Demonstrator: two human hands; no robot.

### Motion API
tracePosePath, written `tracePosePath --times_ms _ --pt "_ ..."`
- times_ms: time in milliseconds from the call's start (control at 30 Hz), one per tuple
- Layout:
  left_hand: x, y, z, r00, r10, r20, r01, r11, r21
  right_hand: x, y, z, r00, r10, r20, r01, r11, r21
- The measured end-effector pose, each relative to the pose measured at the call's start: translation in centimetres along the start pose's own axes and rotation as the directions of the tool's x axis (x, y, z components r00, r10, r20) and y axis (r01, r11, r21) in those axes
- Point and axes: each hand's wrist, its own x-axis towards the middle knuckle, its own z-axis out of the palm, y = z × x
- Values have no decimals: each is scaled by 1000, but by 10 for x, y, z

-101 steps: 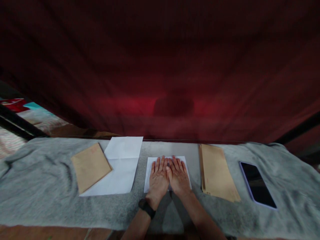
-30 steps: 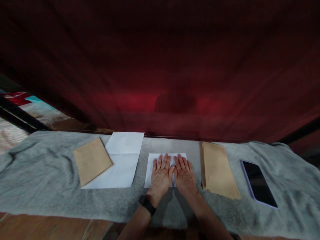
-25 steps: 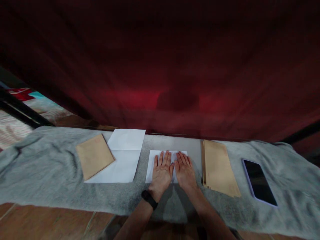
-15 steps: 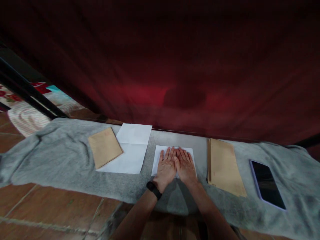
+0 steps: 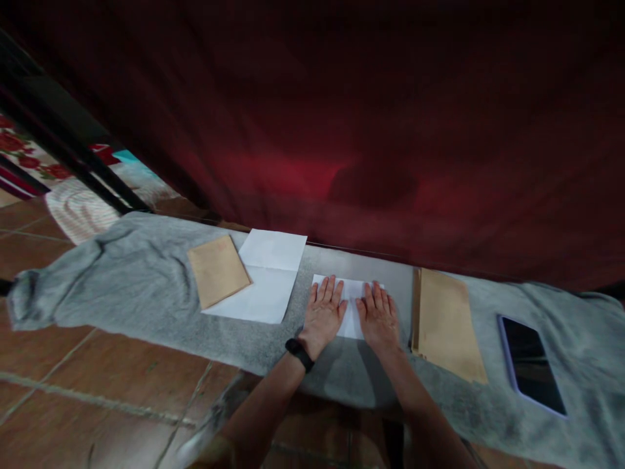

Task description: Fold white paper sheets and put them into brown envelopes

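Left hand [image 5: 322, 317] and right hand [image 5: 379, 320] lie flat, fingers extended, gripping nothing, on one folded paper [image 5: 352, 307]. Also present: one sheet [image 5: 270, 288], one envelope [image 5: 218, 270], one envelope stack [image 5: 446, 322], one phone [image 5: 532, 365].

A narrow cloth [image 5: 299, 314] gap lies between left hand [image 5: 323, 314] and sheet [image 5: 266, 286]. The envelope stack [image 5: 446, 326] sits just beside right hand [image 5: 379, 319], and the curtain [image 5: 342, 130] walls off the back.
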Motion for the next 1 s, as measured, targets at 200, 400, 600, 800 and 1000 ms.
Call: tracePosePath --times_ms 200,400,600,800,1000 --pt "-5 -5 -5 999 -33 29 32 999 29 -7 15 7 997 10 -76 -11 1000 -15" --pt "-6 -3 -7 999 -30 33 29 999 28 -10 25 4 988 33 -149 -28 999 36" --pt "-7 0 -5 1000 -25 19 24 999 27 -12 4 0 975 -161 -156 191 960 205" --pt "-8 -2 -2 1000 -12 11 12 999 32 -20 -11 2 961 -273 -37 275 953 129" --pt "-8 -2 1 1000 -6 5 6 1000 29 -20 -6 3 978 -206 -38 207 978 30"
